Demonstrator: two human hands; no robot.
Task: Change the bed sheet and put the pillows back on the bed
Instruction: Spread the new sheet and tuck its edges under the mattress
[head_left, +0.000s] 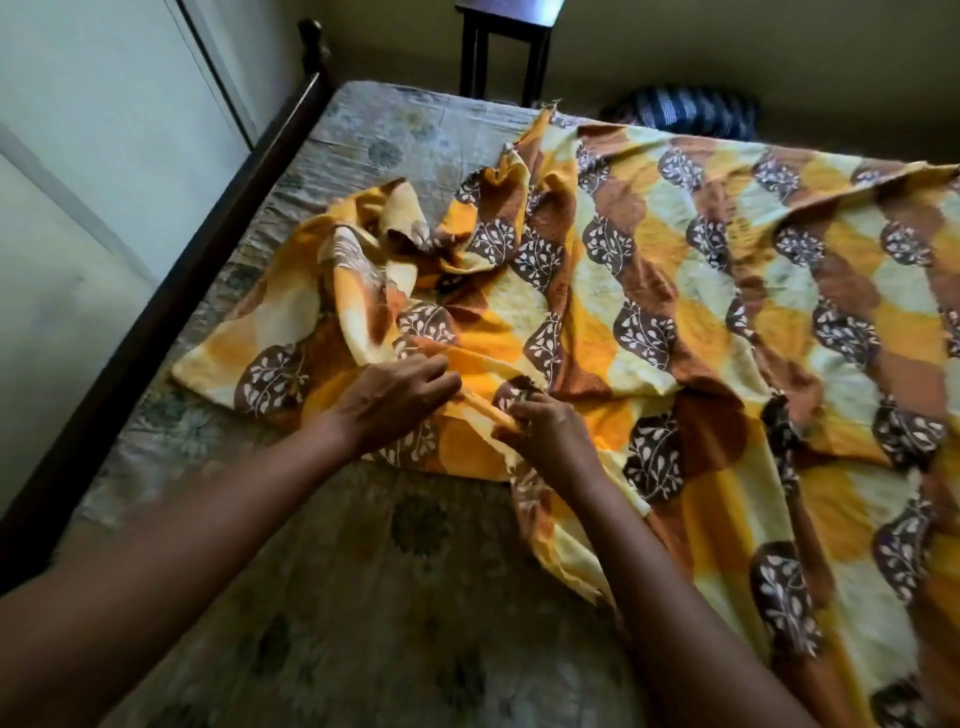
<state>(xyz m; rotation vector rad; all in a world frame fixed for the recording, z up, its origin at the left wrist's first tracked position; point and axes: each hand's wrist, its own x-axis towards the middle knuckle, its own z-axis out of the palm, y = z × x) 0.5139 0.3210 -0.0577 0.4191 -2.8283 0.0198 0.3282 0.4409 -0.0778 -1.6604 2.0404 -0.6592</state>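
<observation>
A yellow, orange and brown sheet (675, 291) with white leaf prints lies over the right part of the bed, bunched in folds near the middle. The bare mattress (395, 587), grey with faded flowers, shows on the left and in front. My left hand (395, 400) lies on a fold of the sheet with its fingers curled into the cloth. Just to its right, my right hand (545, 431) pinches a yellow fold of the same sheet.
A dark wooden bed frame (171, 306) runs along the left side against a pale wall. A dark stool or small table (506, 49) stands beyond the bed's far end. A blue striped bundle (691, 117) lies on the floor at the far right.
</observation>
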